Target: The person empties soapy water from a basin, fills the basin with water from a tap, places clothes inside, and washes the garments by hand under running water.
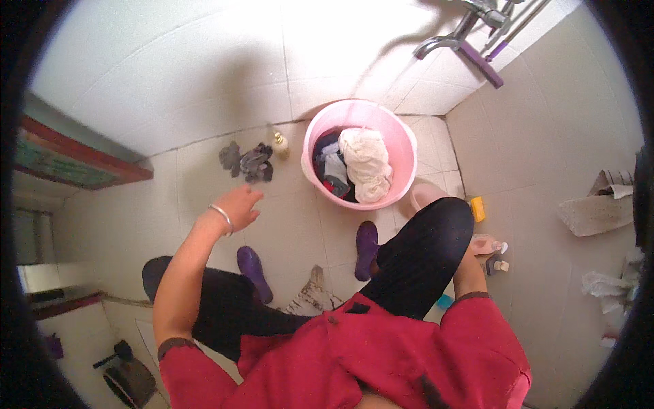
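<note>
My left hand hovers over the tiled floor with its fingers apart and nothing in them; a bracelet circles its wrist. Just beyond the fingertips lies a small heap of dark grey crumpled cloths, perhaps socks. A pale bottle with a gold top stands beside that heap. To its right is a large pink tub, where a bunched cream-white cloth rests against dark and grey clothes. My right forearm passes down behind my right knee, which hides the right hand and whatever it may touch.
A smaller pink basin sits partly behind my knee. Along the right wall are a yellow box and pump bottles. A metal faucet juts from the back wall near a purple-headed squeegee. A red-framed panel is at left.
</note>
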Available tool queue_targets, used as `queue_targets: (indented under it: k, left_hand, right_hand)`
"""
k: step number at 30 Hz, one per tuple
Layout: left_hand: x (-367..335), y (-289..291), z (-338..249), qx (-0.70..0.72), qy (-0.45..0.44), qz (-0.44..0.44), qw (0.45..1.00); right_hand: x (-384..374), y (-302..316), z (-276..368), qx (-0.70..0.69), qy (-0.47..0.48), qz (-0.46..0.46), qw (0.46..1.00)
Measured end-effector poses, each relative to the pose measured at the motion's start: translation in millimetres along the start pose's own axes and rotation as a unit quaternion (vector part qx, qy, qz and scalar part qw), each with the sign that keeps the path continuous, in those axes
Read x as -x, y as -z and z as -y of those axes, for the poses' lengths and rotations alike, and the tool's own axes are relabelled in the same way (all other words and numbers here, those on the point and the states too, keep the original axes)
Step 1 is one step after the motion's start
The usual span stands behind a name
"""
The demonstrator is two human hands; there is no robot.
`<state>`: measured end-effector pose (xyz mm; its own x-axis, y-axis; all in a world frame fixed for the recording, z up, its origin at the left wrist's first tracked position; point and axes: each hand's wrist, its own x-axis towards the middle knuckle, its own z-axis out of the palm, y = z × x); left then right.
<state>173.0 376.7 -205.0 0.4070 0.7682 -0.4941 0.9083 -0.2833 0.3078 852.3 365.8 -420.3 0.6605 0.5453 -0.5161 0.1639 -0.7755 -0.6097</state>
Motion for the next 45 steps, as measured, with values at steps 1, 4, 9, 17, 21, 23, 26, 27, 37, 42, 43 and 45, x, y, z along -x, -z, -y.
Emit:
queue_targets:
  k: [1, 4, 9, 17, 21, 23, 26, 27, 37, 42, 43, 45]
  left_hand:
    - [-4, 3, -3, -0.012, -0.007, -0.009, 1.000]
    - [-5, 4, -4, -0.003, -0.006, -0.023, 1.000]
    - [-8, 8, 0, 0.012, -0.001, -0.019, 1.000]
    - [1, 6, -1, -0.008, 0.011, -0.013, 1.000]
    - [3, 12, -4, 0.005, 0.003, -0.027, 1.000]
    - [8, 14, -5, 0.012, 0.007, -0.025, 1.000]
    - [5, 15, -8, 0.012, -0.011, -0.038, 0.999]
    - [6, 15, -7, 0.007, -0.018, -0.047, 0.999]
    - [16, 8, -7, -0.005, -0.036, -0.074, 0.997]
    - [10, 1, -16, -0.007, -0.021, -0.045, 0.999]
    - [10, 3, -17, -0.008, -0.041, -0.051, 0.998]
    - [8, 2, -20, -0.017, -0.046, -0.053, 0.997]
  right_hand:
    - [2, 2, -3, 0.000, 0.001, 0.000, 1.000]
    - [7, 5, -4, 0.014, 0.006, 0.004, 1.000]
    - [12, 7, 6, 0.044, 0.033, 0.007, 0.998]
    - [29, 7, 24, 0.078, 0.062, 0.012, 0.995]
    - [41, 7, 53, 0.102, 0.124, 0.011, 0.987]
    - [51, 9, 80, 0.111, 0.176, 0.011, 0.978]
    - [68, 11, 131, 0.074, 0.243, 0.082, 0.964]
    - [78, 10, 141, 0.040, 0.234, 0.140, 0.961]
    - [185, 33, 51, -0.295, -0.086, 0.267, 0.913]
    - [201, -1, 3, -0.352, -0.128, 0.233, 0.897]
    - [204, -7, -1, -0.358, -0.134, 0.229, 0.895]
    - [210, -18, -9, -0.370, -0.144, 0.227, 0.889]
